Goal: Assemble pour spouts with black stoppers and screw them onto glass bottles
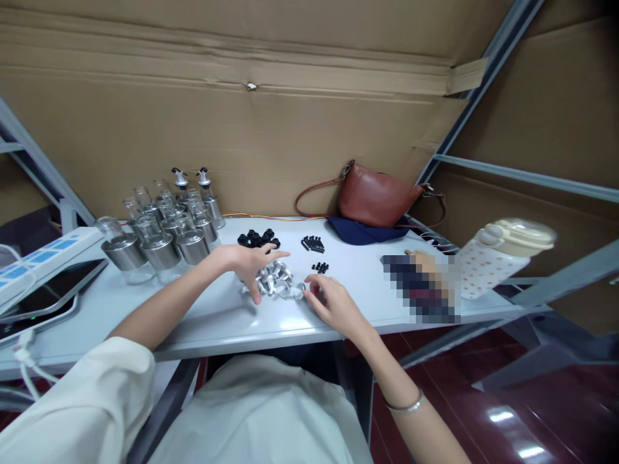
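My left hand (254, 261) reaches over a pile of shiny silver pieces (275, 278), thumb and fingers spread apart, holding nothing. At the pile's right edge, the curled fingers of my right hand (329, 299) close on one small silver piece (300, 290). Behind the left hand lies a cluster of black plastic stopper-like parts (256, 238). Small black levers (313, 243) form a group further right, and tiny black parts (320, 267) sit just beyond my right hand.
Glass bottles with steel sleeves (159, 250) crowd the left side, two with pourers. A power strip (46, 258) and a tablet-like device (53, 290) are at far left. A brown bag (374, 196) rests on a navy cap (362, 233). A dotted tumbler (488, 264) stands right.
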A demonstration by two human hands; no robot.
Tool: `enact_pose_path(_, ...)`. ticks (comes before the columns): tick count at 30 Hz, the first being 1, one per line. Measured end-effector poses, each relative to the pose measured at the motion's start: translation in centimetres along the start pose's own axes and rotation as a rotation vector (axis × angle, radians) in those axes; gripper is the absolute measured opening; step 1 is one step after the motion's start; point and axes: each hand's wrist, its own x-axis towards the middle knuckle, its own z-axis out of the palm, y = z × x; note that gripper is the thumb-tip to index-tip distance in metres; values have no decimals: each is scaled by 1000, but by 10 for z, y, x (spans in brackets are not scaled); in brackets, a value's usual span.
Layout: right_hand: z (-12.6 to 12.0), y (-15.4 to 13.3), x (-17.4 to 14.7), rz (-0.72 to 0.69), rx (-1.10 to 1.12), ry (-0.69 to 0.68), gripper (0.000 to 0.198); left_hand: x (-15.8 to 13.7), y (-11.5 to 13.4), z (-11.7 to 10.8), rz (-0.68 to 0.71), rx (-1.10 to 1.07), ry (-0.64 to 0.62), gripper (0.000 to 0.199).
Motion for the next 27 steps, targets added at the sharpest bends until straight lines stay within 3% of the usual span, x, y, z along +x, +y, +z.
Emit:
enact_pose_path(4,0,0,0,-117,74,-38,12,12,2,8,-5,0,-33,134)
enact_pose_path(8,2,3,1,-202,47,-41,14,13,10,11,-35,3,-27,119)
enact_pose_path(13,6,5,0,-185,-46,6,7,11,16,15,-63,4,-5,102)
enact_pose_path(19,6,3,-1,-206,-10,-51,8,9,19,14,-72,39,48,83)
enact_pose_path(27,1,-4,-1,-199,-23,-85,30,6,18,10,-75,84,57,79)
